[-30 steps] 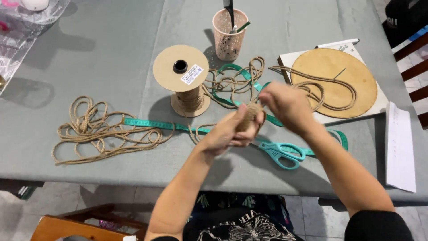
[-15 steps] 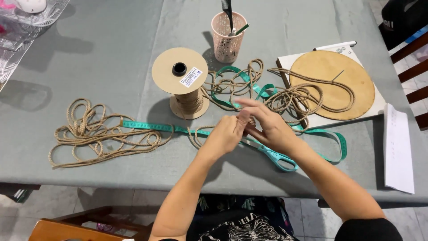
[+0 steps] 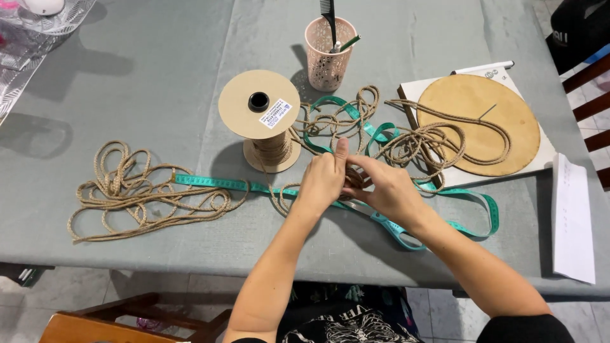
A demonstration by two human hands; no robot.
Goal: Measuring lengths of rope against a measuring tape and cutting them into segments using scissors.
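My left hand and my right hand meet low over the grey table, just right of a cardboard spool wound with tan rope. Both pinch a bit of the tan rope between their fingertips; the held part is mostly hidden by the fingers. A teal tape measure runs under the hands. Teal-handled scissors lie under my right wrist, blades toward the hands. More rope loops trail right onto a round wooden disc.
A loose pile of rope lies at the left. A pink mesh cup with a black comb stands behind the spool. The disc rests on a white board; a white paper lies at the right edge. A wooden chair stands below the table.
Both hands have come down from above the table to its surface and shifted slightly toward the spool, still together on the rope. My right forearm now covers part of the scissors.
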